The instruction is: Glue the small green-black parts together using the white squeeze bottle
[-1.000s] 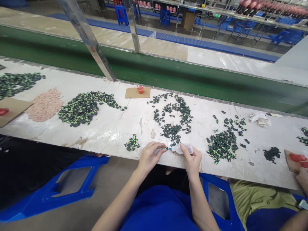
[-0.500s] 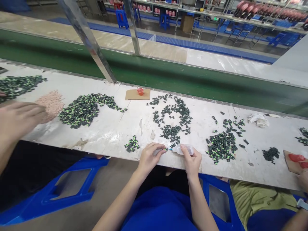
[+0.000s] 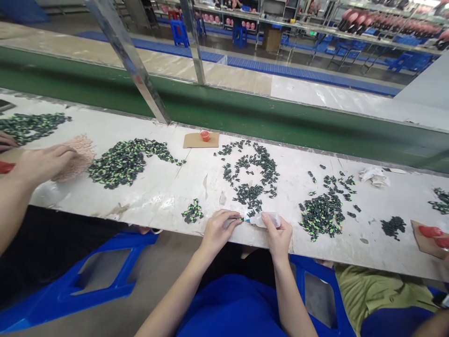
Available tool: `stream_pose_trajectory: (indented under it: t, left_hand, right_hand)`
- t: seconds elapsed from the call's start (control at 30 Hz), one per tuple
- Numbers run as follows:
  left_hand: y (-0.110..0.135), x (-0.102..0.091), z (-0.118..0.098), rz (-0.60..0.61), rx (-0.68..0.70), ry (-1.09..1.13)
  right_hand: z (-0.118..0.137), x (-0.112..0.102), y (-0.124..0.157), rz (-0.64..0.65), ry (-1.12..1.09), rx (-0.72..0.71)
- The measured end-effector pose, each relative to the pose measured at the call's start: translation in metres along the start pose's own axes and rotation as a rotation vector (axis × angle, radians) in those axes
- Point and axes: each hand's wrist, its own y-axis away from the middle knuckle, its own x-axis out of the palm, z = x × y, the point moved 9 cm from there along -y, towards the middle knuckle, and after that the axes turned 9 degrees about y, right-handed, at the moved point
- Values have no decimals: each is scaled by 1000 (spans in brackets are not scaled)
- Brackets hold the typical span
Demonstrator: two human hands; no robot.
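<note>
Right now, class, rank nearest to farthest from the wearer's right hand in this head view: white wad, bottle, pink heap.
1. bottle, held in the right hand
2. white wad, to the right, farther back
3. pink heap, far left

free tabletop (image 3: pixel 288 185) between dark piles (image 3: pixel 269 164)

Head-worn at single viewpoint; faces forward and steeply down across white workbench (image 3: pixel 161 199). Covers left hand (image 3: pixel 218 230) and right hand (image 3: pixel 280 236) from above, at close range. Extends past green strip (image 3: pixel 245 110) to distant blue stools (image 3: pixel 179 33).
</note>
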Motion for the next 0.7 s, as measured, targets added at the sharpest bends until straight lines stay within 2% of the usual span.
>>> stream_pose_trajectory:
  t: [0.13,0.27,0.47,0.6,0.7]
  left_hand:
    - [1,0,2,0,-4,-2]
    - [1,0,1,-2,22,-8]
    - [-1,4,-12,71,243,-71]
    - [0,5,-10,69,300,-119]
    - [1,6,-7,74,297,-128]
  right_hand:
    - [-7,-6,0,-56,-36,4]
    - [-13,-25,-4,-161,-136,-5]
    - [-13,-56,-29,-236,-141,-77]
    - [-23,-60,-43,-238,-99,-62]
    - [-26,-62,-41,-257,-55,-74]
